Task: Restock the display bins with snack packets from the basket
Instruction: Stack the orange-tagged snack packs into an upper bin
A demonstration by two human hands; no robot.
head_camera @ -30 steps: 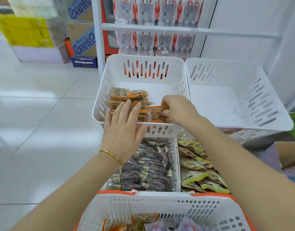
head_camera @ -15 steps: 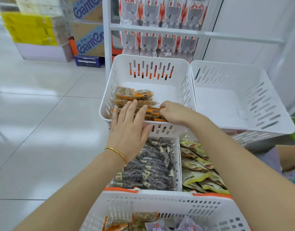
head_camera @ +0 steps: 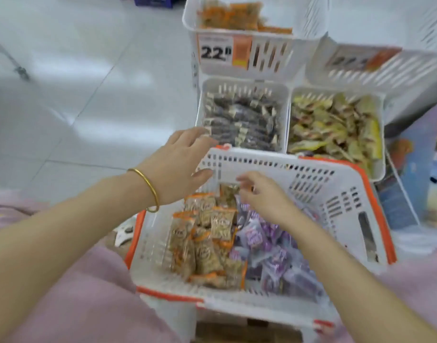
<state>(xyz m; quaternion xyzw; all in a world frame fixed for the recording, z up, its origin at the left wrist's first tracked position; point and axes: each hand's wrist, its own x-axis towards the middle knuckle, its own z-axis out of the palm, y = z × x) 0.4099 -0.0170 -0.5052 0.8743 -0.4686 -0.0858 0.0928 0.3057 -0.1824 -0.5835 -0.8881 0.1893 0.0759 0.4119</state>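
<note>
The left hand (head_camera: pixel 178 164) hovers open and empty at the basket's ten o'clock corner. The basket (head_camera: pixel 341 201) holds many orange packets (head_camera: pixel 207 241) on its left and purple packets (head_camera: pixel 274 251) on its right. The right hand (head_camera: pixel 262 194) reaches in, fingers loosely curled; I cannot tell if its grip holds anything. At twelve o'clock, the top bin (head_camera: pixel 267 58) is only partly stocked, so plenty seems left.

A pale tiled floor (head_camera: pixel 71 78) is reflecting overhead light at the left. A price tag (head_camera: pixel 225 52) reading "22" is hanging on a slotted white front panel, and a blue printed carton (head_camera: pixel 415 174) is standing at the right edge. Pink fabric (head_camera: pixel 89 293) is lying across the lower left corner.
</note>
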